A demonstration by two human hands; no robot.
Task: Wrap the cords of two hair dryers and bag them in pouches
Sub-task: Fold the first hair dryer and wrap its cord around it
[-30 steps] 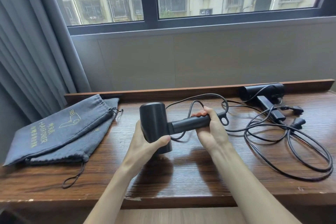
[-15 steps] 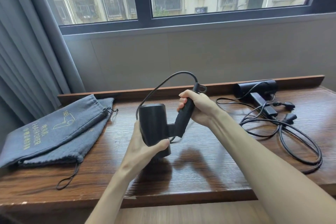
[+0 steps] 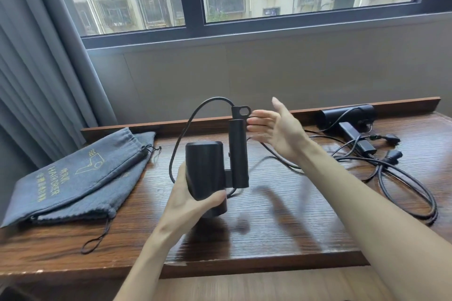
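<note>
Left hand [image 3: 193, 199] fingers grip the rigid black folding hair dryer [image 3: 215, 166] by its barrel; right hand [image 3: 276, 127] open. Grasp its springy black cord [image 3: 188, 127] near the handle.

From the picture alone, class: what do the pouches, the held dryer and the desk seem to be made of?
Pouches: grey woven cloth, going by the soft folds, gathered mouth and drawstring. Held dryer: probably matte black plastic, smooth with only a dull sheen; a coated metal cannot be ruled out. Desk: dark wood or wood veneer, with visible grain and a glossy finish that mirrors the arms.
</note>
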